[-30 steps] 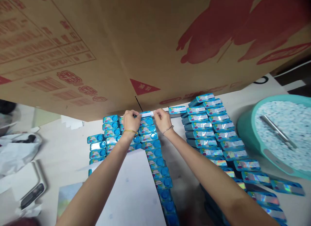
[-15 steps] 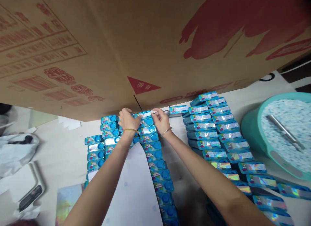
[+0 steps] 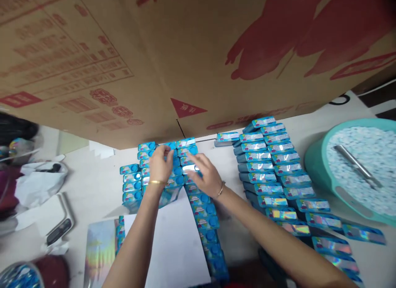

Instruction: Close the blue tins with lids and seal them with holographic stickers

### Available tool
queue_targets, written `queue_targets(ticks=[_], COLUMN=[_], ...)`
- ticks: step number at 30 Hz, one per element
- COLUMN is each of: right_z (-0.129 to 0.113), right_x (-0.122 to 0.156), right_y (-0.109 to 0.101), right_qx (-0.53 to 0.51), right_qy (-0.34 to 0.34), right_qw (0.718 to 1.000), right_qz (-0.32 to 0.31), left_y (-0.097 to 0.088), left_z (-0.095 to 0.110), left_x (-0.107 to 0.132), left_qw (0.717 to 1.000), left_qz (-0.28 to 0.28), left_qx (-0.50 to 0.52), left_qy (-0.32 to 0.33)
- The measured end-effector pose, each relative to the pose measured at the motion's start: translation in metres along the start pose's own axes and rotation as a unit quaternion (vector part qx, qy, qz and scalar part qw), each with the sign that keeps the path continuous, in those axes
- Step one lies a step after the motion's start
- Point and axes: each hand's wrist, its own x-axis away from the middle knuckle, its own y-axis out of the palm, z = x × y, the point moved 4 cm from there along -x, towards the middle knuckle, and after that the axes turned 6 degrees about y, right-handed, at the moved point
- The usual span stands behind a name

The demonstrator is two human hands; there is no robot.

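Small blue tins [image 3: 206,222] with printed lids stand in close rows under and around my hands. My left hand [image 3: 161,166] hovers above the left rows, thumb and fingertips drawn together; anything between them is too small to make out. My right hand [image 3: 206,176], fingers spread, is over the column beside it and appears to hold nothing. Just beyond both hands, a tin [image 3: 185,142] at the far end carries a pale shiny strip on its top. A white paper sheet [image 3: 173,246] lies across the nearer tins, partly behind my left forearm.
A large cardboard box [image 3: 154,73] walls off the far side. More tins with shiny strips [image 3: 267,189] stand in rows at right. Beyond them is a teal tub [image 3: 331,172] of pale flakes with a metal tool [image 3: 357,166]. A white device [image 3: 58,218] lies at left.
My hands have come away from the far-end tin. The right fingers have spread and moved nearer; the left hand has shifted toward the left rows. The camera view has swung slightly left.
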Motion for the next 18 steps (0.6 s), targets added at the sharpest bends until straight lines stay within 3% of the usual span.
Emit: queue_targets(ticks=[2, 5, 8, 10, 12, 15, 18], right_z=[-0.023, -0.031, -0.024, -0.02, -0.021, -0.027, -0.036], right_x=[0.028, 0.074, 0.11, 0.122, 0.123, 0.112, 0.098], right_y=[0.011, 0.026, 0.032, 0.031, 0.027, 0.017, 0.015], right_qx=[0.008, 0.053, 0.091, 0.104, 0.107, 0.062, -0.089], right_qy=[-0.065, -0.134, -0.139, -0.097, -0.028, 0.077, 0.151], right_qw=[0.995, 0.974, 0.963, 0.971, 0.983, 0.993, 0.981], right_qz=[-0.081, -0.177, -0.212, -0.194, -0.144, -0.066, -0.089], left_y=[-0.012, -0.023, -0.021, -0.017, -0.015, -0.022, -0.038], left_z=[-0.008, -0.02, -0.027, -0.028, -0.026, -0.021, -0.019], left_x=[0.037, 0.101, 0.157, 0.18, 0.19, 0.187, 0.177], left_qw=[0.999, 0.994, 0.982, 0.975, 0.974, 0.982, 0.992], left_qz=[-0.006, -0.034, -0.077, -0.095, -0.094, -0.064, -0.018], left_qx=[-0.027, -0.087, -0.148, -0.165, -0.158, -0.131, -0.103], left_qy=[0.028, 0.057, 0.091, 0.117, 0.134, 0.121, 0.073])
